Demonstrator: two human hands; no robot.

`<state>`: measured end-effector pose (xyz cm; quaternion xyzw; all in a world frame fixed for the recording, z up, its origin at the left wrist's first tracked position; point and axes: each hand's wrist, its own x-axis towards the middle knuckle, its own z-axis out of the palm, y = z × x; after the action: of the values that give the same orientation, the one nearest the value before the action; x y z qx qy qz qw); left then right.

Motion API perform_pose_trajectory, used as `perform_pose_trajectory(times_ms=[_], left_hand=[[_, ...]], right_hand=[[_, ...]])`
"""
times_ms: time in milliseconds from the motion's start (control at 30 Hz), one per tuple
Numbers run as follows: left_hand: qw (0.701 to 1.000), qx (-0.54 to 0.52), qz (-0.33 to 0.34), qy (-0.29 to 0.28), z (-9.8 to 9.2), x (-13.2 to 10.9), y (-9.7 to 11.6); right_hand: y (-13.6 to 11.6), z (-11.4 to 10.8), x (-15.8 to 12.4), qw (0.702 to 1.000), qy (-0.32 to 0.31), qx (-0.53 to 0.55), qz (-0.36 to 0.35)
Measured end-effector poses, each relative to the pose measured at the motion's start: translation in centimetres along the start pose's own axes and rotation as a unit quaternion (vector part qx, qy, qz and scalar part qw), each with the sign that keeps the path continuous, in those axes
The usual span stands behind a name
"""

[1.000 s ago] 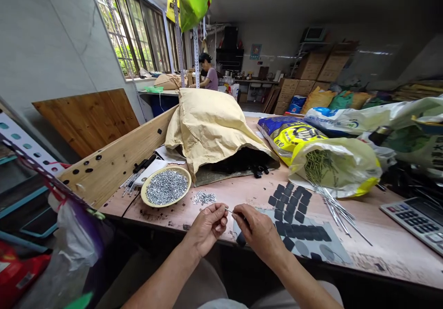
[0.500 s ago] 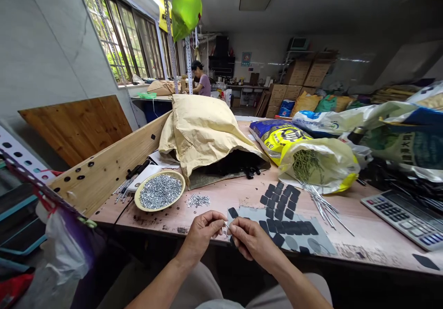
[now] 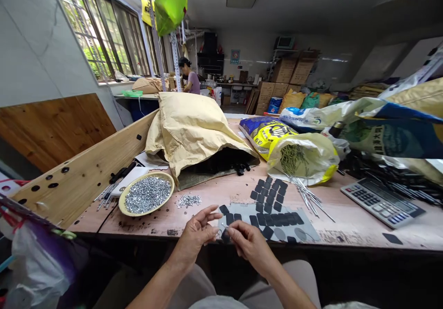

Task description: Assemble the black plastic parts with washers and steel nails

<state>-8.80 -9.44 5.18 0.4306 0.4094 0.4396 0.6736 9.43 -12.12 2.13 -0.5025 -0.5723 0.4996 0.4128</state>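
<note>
My left hand (image 3: 199, 229) is open above the table's front edge, its fingers and thumb apart with nothing visible between them. Just across from it, my right hand (image 3: 248, 240) pinches a small thin metal piece (image 3: 223, 225), whose exact shape is too small to make out. Beneath the fingertips lies a grey sheet (image 3: 242, 211) bearing several rounded black square pads (image 3: 277, 219). More black pads (image 3: 268, 194) are laid in rows behind it. Left of my hands, a small pile of metal nuts (image 3: 188, 200) sits beside a yellow bowl (image 3: 121, 204) filled with similar shiny nuts (image 3: 148, 194).
A large open paper sack (image 3: 194, 129) with black parts inside stands at mid-table. Thin metal rods (image 3: 309, 196) spill from a yellow-white bag (image 3: 321, 154). A calculator (image 3: 380, 203) rests at right, and a wooden board (image 3: 86, 175) edges the left. A person (image 3: 192, 80) works far behind.
My left hand has let go of the thin metal piece and spread its fingers, drawing slightly left. My right hand still pinches it. The view has swung a little to the right.
</note>
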Motion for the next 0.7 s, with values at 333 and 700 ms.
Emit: perform_pose_trajectory(times_ms=[333,700], left_hand=[[0.997,0.016,0.033,0.066,-2.9,1.0,0.7],[0.952,0.198,0.167,0.163,-7.3,2.2,-0.3]], right_hand=[[2.8,-16.9,-4.7,0.848,0.341,-0.404,0.047],[-0.8,3.9,0.1,0.998,0.061,0.010,0.013]])
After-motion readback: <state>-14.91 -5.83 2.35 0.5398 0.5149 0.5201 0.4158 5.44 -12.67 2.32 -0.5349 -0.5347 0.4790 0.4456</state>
